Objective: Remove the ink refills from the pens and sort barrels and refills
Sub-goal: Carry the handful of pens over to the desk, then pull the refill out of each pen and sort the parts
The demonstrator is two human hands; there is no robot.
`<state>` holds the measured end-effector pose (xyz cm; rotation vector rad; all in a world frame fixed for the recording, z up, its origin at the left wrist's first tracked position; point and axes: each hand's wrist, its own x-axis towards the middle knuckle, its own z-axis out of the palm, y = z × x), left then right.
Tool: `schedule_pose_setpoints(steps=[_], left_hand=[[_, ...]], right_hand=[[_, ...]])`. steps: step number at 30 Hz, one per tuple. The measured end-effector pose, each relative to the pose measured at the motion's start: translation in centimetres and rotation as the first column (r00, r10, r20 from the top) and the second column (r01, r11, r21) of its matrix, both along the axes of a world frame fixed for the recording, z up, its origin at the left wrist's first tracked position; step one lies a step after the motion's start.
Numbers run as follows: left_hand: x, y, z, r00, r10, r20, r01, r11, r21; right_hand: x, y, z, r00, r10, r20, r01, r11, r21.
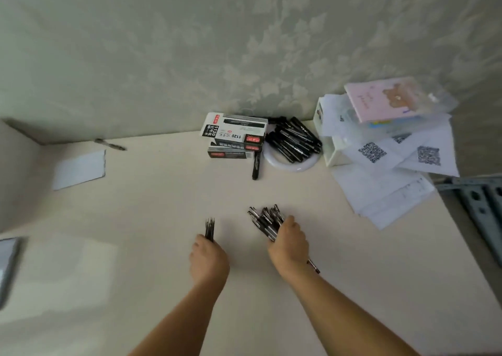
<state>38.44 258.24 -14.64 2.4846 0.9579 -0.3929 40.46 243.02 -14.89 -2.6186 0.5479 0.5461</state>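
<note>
Cream table, pale green leaf-patterned wallpaper; soft daylight

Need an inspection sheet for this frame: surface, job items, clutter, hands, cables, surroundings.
Surface: pale cream desk, set against the wall.
Job's things: bundle of thin dark refills in the left hand; bunch of pens or barrels under the right hand, which of the two I cannot tell.
Clutter: marker boxes; black markers piled on a white ring; one loose marker; papers with QR codes; pink notebook; white card; lone pen far left.
Grippers: left hand grips the refills; right hand holds the bunch.
Cables: nothing seen.
Surroundings: patterned wallpaper; grey metal frame at right.
</note>
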Motion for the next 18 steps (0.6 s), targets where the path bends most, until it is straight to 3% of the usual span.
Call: schedule_pose_setpoints(steps=[3,6,12,18], left_hand=[[0.4,1.6,-1.2,0.993,-0.116,0.002,0.114,0.982,0.152],[0.8,2.6,-2.4,0.990,-0.143,0.021,0.136,0.972,0.191],[1.5,1.9,-3.0,0.985,-0.131,0.110,0.106,0.972,0.208],[1.9,2.4,-3.5,0.961,-0.238,0.141,0.167,0.905,0.391]], right_hand=[[-0.8,1.9,-0.4,0.997,0.003,0.081,0.008,0.991,-0.136],[-1.0,3.0,-0.8,0.993,-0.013,0.115,0.038,0.975,-0.218],[0.5,4.2,-1.5,0.975,0.008,0.224,0.054,0.962,-0.268],[1.1,4.6,-3.3,0.934,0.110,0.340,0.008,0.945,-0.328]])
